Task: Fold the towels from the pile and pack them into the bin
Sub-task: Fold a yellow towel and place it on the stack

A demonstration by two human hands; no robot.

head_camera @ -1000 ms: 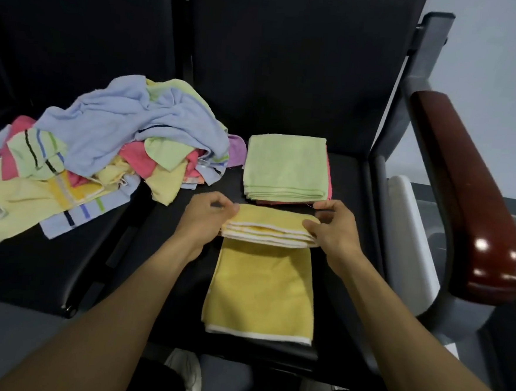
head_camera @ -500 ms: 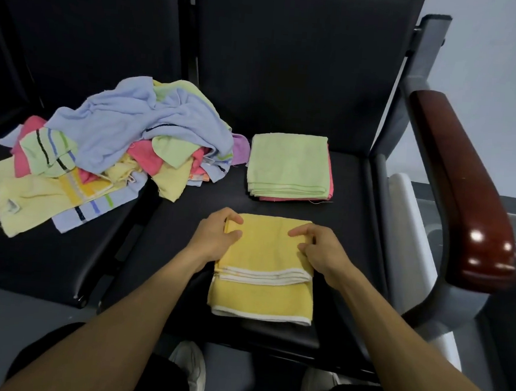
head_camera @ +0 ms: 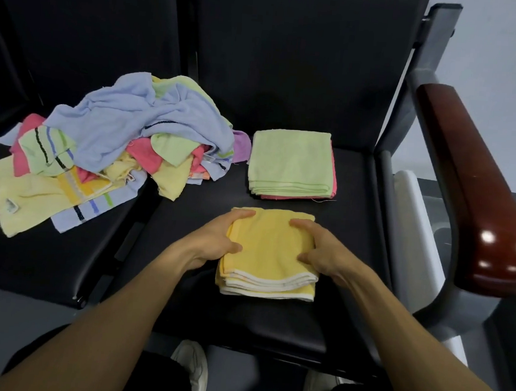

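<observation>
Left hand: the left hand (head_camera: 213,244) lies on the left side of the yellow towel (head_camera: 269,254), fingers bent over its far left corner and thumb pressed on top.
Right hand: the right hand (head_camera: 320,251) does the same on the right side, fingers bent on the top.
What changed: a second ago the far part was only half way over. Now it is pulled all the way to the near edge, so the towel is a small thick square.
What it means: I think this fold is done, and the towel can go on the stack next.
Towel feel: soft and fuzzy, with white edges in layers at the near side.
Stack: the green folded towel (head_camera: 291,162) sits on a pink one, just beyond.
Pile: the messy pile (head_camera: 110,151) is far left, crumpled and many colours.
Seat: the black seat (head_camera: 354,238) is smooth and shiny.
Bin: I cannot see it.
</observation>
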